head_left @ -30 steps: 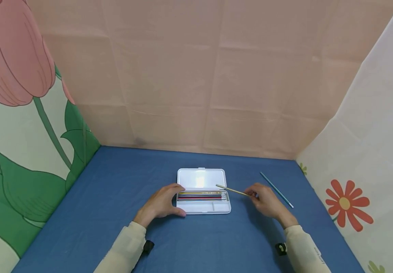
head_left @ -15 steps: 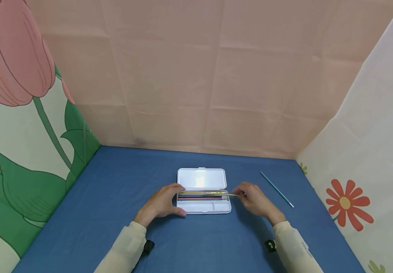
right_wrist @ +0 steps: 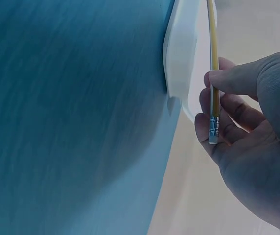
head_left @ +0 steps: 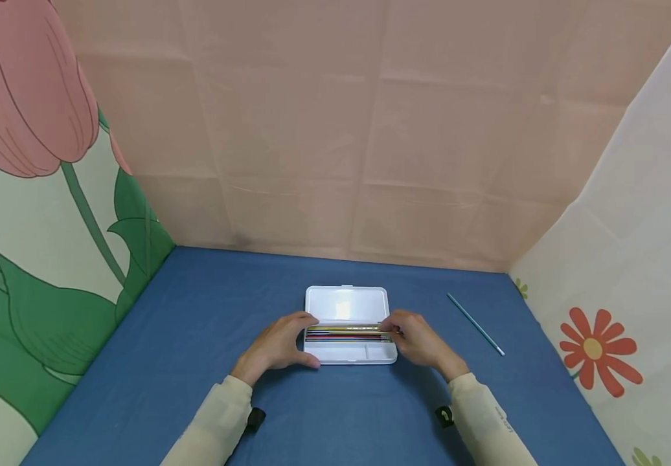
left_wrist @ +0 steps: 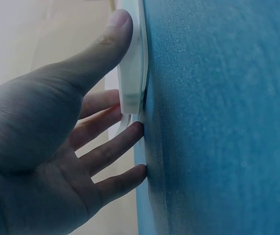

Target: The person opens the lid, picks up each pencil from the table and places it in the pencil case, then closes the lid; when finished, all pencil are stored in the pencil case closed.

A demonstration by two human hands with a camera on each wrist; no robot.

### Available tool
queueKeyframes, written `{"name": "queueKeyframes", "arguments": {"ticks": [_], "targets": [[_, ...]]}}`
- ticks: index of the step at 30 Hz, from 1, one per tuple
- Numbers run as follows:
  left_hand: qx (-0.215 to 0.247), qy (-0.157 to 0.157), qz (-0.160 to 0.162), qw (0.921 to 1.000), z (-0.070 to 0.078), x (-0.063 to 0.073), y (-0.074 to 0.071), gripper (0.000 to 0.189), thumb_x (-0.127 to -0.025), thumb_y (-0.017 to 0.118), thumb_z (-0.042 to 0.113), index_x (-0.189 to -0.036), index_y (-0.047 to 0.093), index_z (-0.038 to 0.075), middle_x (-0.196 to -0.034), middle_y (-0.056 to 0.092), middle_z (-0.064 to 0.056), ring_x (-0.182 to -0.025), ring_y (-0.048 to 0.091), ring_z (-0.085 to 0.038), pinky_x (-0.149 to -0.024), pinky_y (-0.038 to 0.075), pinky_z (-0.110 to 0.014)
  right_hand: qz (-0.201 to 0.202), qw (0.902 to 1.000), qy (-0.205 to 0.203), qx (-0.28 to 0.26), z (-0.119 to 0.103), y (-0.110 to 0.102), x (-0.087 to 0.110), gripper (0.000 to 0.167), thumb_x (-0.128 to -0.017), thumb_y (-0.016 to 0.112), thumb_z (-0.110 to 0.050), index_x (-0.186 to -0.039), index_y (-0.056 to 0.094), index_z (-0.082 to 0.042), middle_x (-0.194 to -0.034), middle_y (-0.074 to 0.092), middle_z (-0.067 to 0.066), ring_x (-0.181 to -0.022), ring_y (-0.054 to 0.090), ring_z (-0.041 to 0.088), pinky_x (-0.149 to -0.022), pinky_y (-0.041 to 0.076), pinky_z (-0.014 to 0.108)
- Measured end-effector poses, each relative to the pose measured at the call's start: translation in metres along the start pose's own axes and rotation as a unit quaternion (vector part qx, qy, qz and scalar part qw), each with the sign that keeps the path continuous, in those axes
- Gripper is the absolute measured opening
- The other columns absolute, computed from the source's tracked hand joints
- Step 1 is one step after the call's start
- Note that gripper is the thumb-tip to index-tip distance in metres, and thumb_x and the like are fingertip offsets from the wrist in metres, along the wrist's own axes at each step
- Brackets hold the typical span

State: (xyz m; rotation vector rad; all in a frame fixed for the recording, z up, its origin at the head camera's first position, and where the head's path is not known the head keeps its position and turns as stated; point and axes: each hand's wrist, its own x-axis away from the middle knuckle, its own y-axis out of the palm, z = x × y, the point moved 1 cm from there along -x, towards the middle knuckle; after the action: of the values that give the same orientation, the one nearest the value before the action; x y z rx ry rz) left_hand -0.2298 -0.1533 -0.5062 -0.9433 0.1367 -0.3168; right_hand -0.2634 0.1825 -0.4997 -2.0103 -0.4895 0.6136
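An open white pencil case (head_left: 338, 358) lies on the blue cloth, its lid (head_left: 344, 303) folded back on the far side. Several pencils (head_left: 341, 339) lie lengthwise in its tray. My left hand (head_left: 277, 347) spans the case's left end, thumb on the near side and forefinger at the far side; the other fingers are spread in the left wrist view. Over the right end, my right hand (head_left: 420, 342) pinches a yellow pencil (right_wrist: 215, 98) near its eraser end, between thumb and fingers. That pencil points left above the tray; whether it touches the others cannot be told.
A blue-green pencil (head_left: 475, 323) lies slanted on the blue cloth (head_left: 225, 278) to the right of the case. Behind stands a beige backdrop (head_left: 324, 129), with printed flower sheets at the left and right sides.
My right hand has moved left, bringing the yellow pencil from a slant beside the case to lying level over the tray. The left hand has stayed at the case's left end.
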Motion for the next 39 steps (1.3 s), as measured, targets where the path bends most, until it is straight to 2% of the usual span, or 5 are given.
{"name": "queueKeyframes", "arguments": {"ticks": [6,15,39], "targets": [[0.001,0.000,0.001,1.0000,-0.001,0.000,0.000,0.091,-0.077,0.107,0.040,-0.154,0.068,0.008,-0.163,0.064,-0.015,-0.148,0.063,-0.039,-0.127,0.050,-0.064,-0.006,0.9999,-0.015,0.001,-0.010,0.007,-0.009,0.022,-0.103,0.072,0.006,-0.114,0.085,-0.006,-0.108,0.082,0.006,-0.096,0.072,0.015,-0.087,0.066,0.039],[-0.002,0.001,-0.001,1.0000,0.000,0.000,0.002,0.090,-0.078,0.107,0.039,-0.154,0.068,0.009,-0.163,0.064,-0.015,-0.148,0.063,-0.039,-0.126,0.051,-0.063,-0.018,0.9998,-0.006,-0.001,-0.021,0.017,-0.019,0.023,-0.102,0.073,0.007,-0.114,0.086,-0.009,-0.109,0.082,0.005,-0.098,0.073,0.015,-0.088,0.066,0.039],[0.004,0.003,-0.004,1.0000,-0.001,-0.001,0.000,0.090,-0.079,0.106,0.039,-0.154,0.068,0.009,-0.164,0.063,-0.015,-0.151,0.062,-0.039,-0.127,0.050,-0.064,-0.024,0.9996,-0.004,-0.014,-0.024,0.032,-0.031,0.024,-0.104,0.071,0.007,-0.114,0.086,-0.009,-0.107,0.081,0.005,-0.094,0.071,0.012,-0.085,0.064,0.036]]}}
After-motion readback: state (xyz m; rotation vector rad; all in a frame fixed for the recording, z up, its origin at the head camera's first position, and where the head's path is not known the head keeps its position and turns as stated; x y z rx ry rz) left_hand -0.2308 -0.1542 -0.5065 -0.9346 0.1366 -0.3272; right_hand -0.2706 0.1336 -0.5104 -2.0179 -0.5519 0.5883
